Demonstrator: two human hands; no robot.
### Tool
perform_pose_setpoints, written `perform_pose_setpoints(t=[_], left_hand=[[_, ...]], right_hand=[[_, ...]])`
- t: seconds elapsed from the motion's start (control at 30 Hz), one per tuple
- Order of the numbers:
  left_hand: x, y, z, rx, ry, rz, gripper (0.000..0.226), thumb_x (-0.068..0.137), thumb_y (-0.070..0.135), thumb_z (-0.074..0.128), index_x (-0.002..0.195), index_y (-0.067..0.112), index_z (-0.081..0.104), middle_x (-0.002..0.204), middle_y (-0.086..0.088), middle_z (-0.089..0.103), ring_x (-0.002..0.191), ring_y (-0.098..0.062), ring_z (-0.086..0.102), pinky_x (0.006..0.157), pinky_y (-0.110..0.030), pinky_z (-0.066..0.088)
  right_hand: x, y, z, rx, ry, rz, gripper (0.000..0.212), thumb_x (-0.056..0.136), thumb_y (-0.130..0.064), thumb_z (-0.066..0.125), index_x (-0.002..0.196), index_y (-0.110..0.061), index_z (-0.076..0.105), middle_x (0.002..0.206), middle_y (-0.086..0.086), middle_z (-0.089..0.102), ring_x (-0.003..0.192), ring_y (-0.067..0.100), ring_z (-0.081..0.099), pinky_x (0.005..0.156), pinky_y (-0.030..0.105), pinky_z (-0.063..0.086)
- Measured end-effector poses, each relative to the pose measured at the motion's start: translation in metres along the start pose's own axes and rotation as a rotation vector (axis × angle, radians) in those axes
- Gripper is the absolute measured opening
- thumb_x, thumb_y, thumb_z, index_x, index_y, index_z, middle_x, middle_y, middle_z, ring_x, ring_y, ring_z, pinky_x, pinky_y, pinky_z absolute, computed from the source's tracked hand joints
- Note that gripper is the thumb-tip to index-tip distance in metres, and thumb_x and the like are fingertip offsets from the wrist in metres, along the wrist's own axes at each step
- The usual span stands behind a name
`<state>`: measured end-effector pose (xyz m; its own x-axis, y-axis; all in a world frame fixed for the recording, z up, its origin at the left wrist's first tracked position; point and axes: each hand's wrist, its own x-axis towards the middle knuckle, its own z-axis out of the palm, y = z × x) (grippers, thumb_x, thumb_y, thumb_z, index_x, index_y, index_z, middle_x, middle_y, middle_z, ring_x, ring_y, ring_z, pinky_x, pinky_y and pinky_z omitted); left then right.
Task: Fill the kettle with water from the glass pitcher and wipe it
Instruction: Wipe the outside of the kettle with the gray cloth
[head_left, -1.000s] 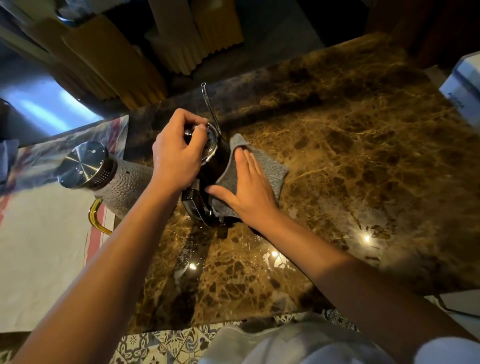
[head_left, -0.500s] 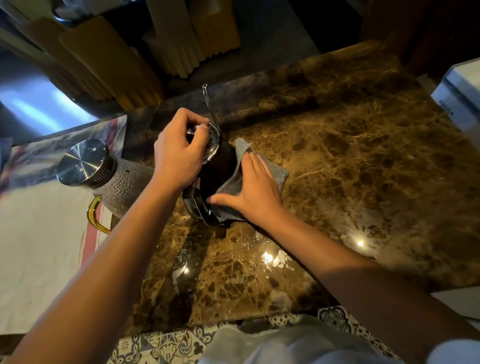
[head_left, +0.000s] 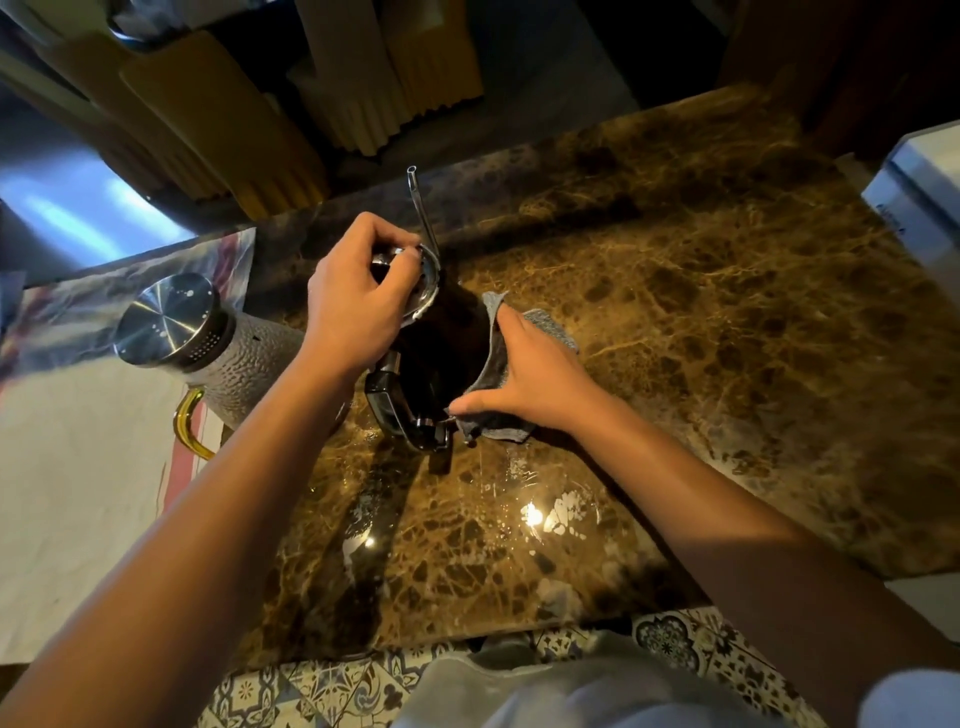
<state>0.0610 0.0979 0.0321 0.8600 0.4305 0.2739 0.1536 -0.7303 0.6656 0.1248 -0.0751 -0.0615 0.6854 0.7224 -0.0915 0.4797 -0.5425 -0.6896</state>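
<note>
A dark kettle (head_left: 441, 338) with a black handle (head_left: 395, 410) and a thin metal spout (head_left: 422, 210) stands on the brown marble counter (head_left: 701, 322). My left hand (head_left: 353, 301) grips the silver lid on top of the kettle. My right hand (head_left: 524, 379) presses a grey cloth (head_left: 545, 322) flat against the kettle's right side. The textured glass pitcher (head_left: 228, 358), with a steel lid (head_left: 166, 312) and gold handle (head_left: 187, 431), stands to the left of the kettle, partly behind my left forearm.
A white cloth with red stripes (head_left: 78, 493) covers the surface at the left. A white box (head_left: 919, 192) sits at the right edge. Beyond the counter's far edge hang yellow ribbed panels (head_left: 270, 135). Water spots glisten on the marble (head_left: 561, 514) near me.
My right hand with the cloth has slid down and around the kettle's right side. My left hand has kept its hold on the lid.
</note>
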Motion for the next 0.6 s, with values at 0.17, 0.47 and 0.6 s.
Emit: perform_pose_setpoints(t=[0.17, 0.47, 0.6], left_hand=[[0.001, 0.000, -0.005, -0.084, -0.078, 0.027, 0.013, 0.094, 0.030, 0.060, 0.105, 0.025, 0.064, 0.109, 0.008, 0.072, 0.104, -0.014, 0.068, 0.095, -0.052, 0.054], [0.000, -0.004, -0.006, -0.079, -0.127, 0.092, 0.014, 0.098, 0.021, 0.057, 0.109, 0.020, 0.065, 0.117, 0.003, 0.070, 0.113, -0.013, 0.064, 0.100, -0.040, 0.051], [0.000, -0.005, -0.005, -0.079, -0.108, 0.061, 0.016, 0.099, 0.021, 0.056, 0.111, 0.020, 0.068, 0.112, 0.005, 0.072, 0.108, -0.012, 0.066, 0.096, -0.037, 0.053]], right_hand=[[0.016, -0.014, -0.005, 0.354, 0.114, -0.044, 0.082, 0.082, -0.083, 0.055, 0.143, -0.028, 0.055, 0.138, -0.005, 0.066, 0.128, 0.017, 0.061, 0.105, 0.042, 0.051], [0.047, -0.034, 0.003, 0.771, 0.176, 0.200, 0.054, 0.107, -0.052, 0.043, 0.140, -0.015, 0.065, 0.142, 0.009, 0.066, 0.138, 0.025, 0.056, 0.117, 0.042, 0.042], [0.034, -0.020, 0.028, 0.757, 0.253, 0.244, 0.066, 0.102, -0.063, 0.038, 0.147, -0.019, 0.059, 0.148, 0.001, 0.061, 0.140, 0.021, 0.052, 0.118, 0.037, 0.039]])
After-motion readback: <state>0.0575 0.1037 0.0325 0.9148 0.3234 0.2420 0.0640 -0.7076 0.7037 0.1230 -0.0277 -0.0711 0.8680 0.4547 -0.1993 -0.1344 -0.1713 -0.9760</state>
